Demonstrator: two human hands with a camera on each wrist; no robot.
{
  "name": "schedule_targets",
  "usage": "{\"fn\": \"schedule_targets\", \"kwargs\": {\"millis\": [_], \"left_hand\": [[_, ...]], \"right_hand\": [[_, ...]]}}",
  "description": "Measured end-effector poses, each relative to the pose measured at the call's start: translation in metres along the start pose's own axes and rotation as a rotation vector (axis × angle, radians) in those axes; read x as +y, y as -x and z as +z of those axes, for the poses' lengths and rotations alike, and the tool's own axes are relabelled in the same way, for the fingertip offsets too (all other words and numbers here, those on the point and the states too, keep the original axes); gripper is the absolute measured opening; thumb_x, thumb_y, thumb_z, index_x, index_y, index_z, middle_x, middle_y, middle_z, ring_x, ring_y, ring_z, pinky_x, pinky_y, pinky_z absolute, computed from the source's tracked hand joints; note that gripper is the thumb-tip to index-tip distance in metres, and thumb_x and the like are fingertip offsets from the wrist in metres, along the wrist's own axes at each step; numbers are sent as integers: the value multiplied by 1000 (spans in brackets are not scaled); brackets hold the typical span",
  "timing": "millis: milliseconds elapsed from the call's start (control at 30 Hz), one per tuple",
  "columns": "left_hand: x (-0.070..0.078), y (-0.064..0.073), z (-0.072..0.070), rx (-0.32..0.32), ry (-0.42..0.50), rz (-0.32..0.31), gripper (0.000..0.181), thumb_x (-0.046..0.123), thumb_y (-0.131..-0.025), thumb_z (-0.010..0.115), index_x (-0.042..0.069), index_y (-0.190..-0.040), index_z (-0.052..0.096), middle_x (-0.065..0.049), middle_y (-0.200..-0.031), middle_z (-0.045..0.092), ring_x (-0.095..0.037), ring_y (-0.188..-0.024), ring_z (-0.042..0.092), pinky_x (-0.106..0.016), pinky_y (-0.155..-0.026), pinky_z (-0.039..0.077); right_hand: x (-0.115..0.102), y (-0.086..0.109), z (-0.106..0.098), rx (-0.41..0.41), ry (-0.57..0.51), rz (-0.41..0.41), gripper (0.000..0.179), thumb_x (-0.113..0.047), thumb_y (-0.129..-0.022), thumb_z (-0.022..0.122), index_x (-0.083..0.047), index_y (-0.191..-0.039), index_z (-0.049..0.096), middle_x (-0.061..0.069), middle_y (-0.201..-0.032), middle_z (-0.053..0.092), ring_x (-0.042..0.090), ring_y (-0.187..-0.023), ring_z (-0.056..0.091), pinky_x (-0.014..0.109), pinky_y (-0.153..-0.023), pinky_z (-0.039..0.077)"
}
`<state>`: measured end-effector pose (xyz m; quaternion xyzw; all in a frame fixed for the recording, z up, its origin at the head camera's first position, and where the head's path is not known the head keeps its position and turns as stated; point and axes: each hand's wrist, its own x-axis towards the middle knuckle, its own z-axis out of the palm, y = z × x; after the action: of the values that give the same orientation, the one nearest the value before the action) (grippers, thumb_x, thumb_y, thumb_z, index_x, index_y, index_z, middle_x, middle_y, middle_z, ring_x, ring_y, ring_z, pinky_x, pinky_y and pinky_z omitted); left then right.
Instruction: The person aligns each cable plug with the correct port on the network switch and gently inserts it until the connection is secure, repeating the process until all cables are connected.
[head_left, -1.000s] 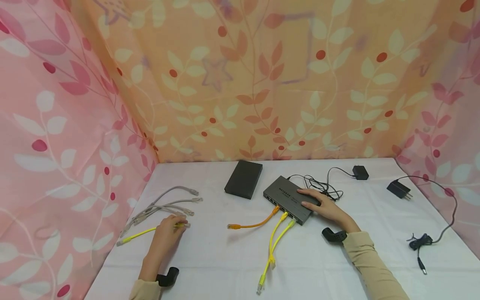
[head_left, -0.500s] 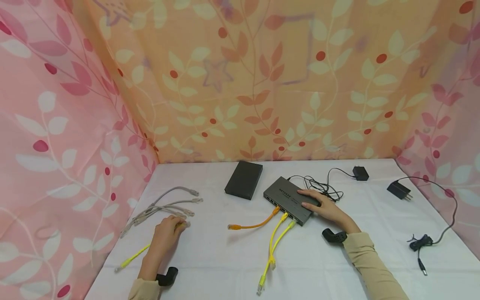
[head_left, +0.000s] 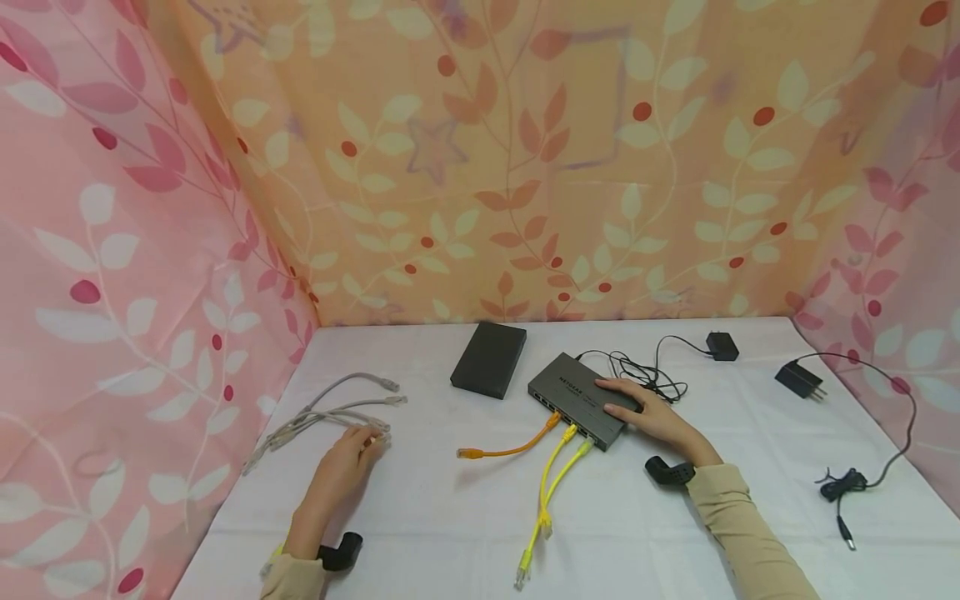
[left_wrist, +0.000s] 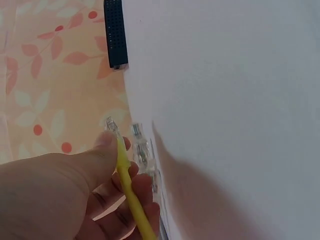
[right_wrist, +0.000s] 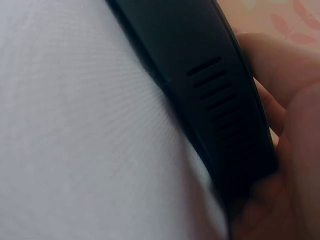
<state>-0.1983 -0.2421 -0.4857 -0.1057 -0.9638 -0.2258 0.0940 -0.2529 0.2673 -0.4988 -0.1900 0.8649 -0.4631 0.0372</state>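
Along the left hand (head_left: pixel 339 471), a yellow cable (left_wrist: pixel 136 207), clear plug (left_wrist: pixel 111 124) foremost

Yellow cable (left_wrist: pixel 132 197) pinched in my left hand (head_left: pixel 337 475), clear plug (left_wrist: pixel 111 125) poking past my thumb, cord running back toward my wrist. Grey NETGEAR switch (head_left: pixel 568 393) flat, set at an angle under my right hand (head_left: pixel 660 420), near-side ports partly filled.

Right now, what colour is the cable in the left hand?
Yellow; the cable shows best in the left wrist view.
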Motion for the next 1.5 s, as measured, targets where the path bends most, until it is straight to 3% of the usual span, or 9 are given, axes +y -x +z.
{"fn": "schedule_targets", "kwargs": {"millis": [400,900,1500], "left_hand": [[20,-18,9,-93,94,-75,15,24,-94,56,17,-106,61,-3,-85,60,-15,-74,54,-35,-66,44],[54,-33,19,-133,151,-133,13,34,-91,59,24,-96,66,4,-71,54,-12,-60,45,-26,-54,36],[85,-48,18,-142,189,-44,15,38,-90,59,25,-93,67,5,-67,52,-11,-54,43,-25,-48,35]], "right_hand": [[-1,-1,0,-5,-2,-9,48,-26,-90,61,-17,-135,48,12,-143,40,41,-136,23,62,-104,18],[-1,-2,-2,-14,-6,-11,48,-27,-90,61,-17,-135,47,12,-143,39,41,-136,23,62,-104,18],[1,0,0,-7,-17,-5,48,-27,-90,61,-17,-135,47,12,-144,39,41,-136,23,62,-104,17]]}}
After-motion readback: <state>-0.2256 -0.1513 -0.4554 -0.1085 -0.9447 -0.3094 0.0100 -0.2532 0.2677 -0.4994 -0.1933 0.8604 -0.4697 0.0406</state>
